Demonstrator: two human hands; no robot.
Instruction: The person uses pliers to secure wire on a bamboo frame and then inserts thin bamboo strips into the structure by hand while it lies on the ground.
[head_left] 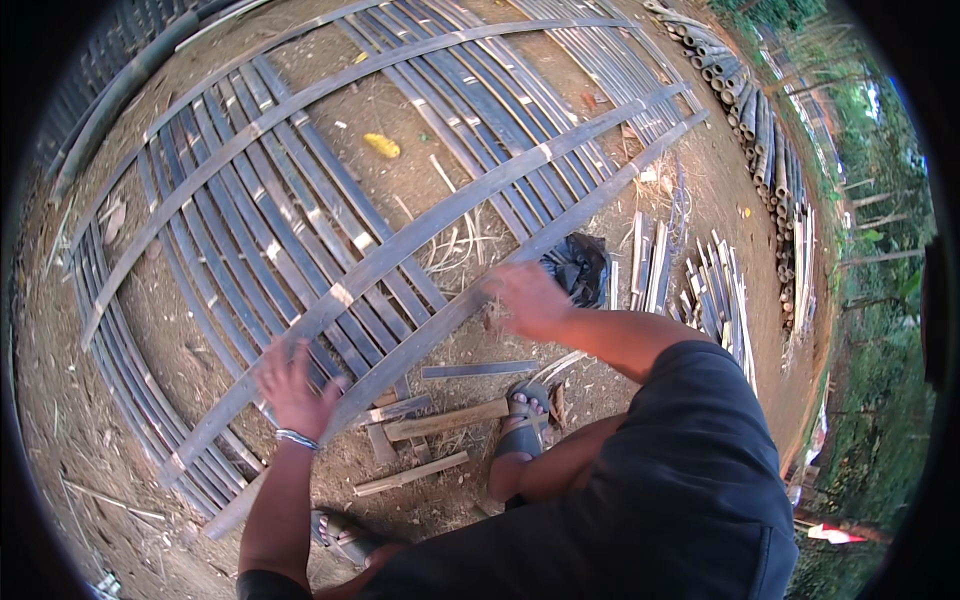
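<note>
Bare dirt yard, a bamboo lattice (330,190) lying flat on it: long slats laid, several crosspieces on, loose slats (700,280) beside a stack of poles unused. Left hand (293,385) presses flat, fingers spread, on the nearest crosspiece (440,315); right hand (530,298) is blurred over it, grip unclear, forearm crossing inward

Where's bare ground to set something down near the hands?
Bare dirt shows beyond the black bag, toward the bamboo poles. Crowded: offcuts between left hand and sandal; lattice under right hand.
</note>
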